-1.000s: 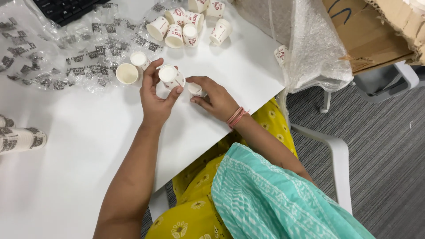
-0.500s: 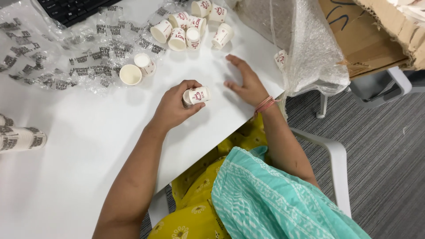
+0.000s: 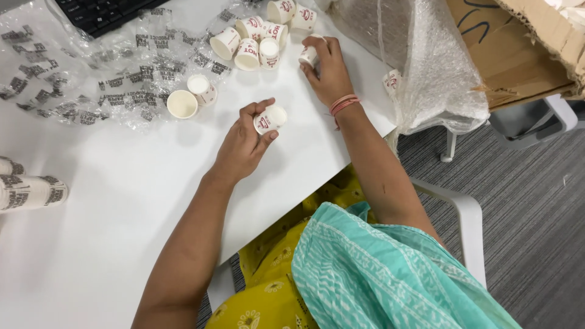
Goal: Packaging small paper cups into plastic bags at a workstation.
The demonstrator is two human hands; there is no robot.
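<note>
On the white table, we hold two small paper cups.

Our left hand curls around one empty cup lying sideways; our right hand grips another cup beside the loose cluster of cups.

On the tabletop, the left hand lies near the middle, a cup on its side in its fingers. Farther and to the right, the right hand touches another cup. A cluster of cups sits just left of it at the far edge. Two cups rest on plastic wrap at far left. A keyboard lies beyond the wrap. Stacked cups lie at the left edge. A bag hangs off the right edge, a box behind it.
</note>
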